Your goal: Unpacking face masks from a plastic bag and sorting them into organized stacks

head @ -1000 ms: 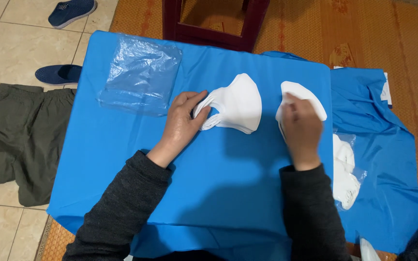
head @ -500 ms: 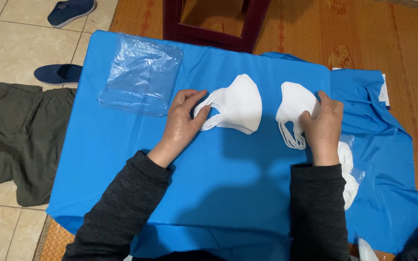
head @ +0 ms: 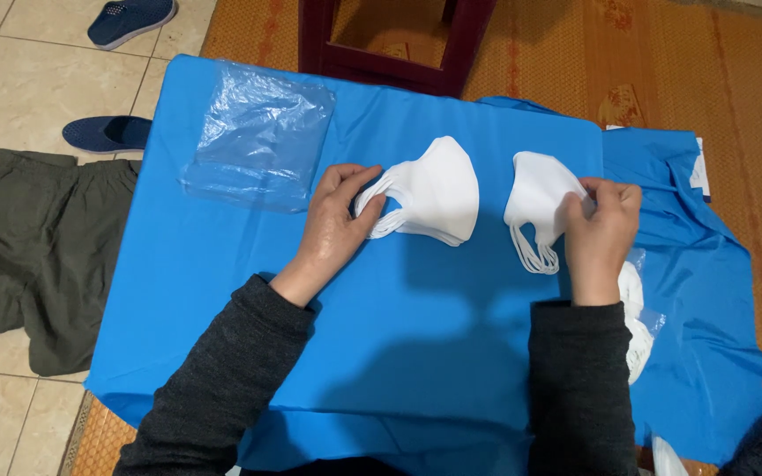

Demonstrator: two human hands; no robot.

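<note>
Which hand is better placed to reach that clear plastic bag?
Probably the left hand: it rests on the mask stack, right beside the plastic bag. The right hand holds other masks farther away.

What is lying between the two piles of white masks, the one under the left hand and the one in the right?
Nothing visible. Only bare blue cloth lies between the stack of masks under the left hand and the masks held by the right hand. The clear plastic bag lies off to the left.
</note>
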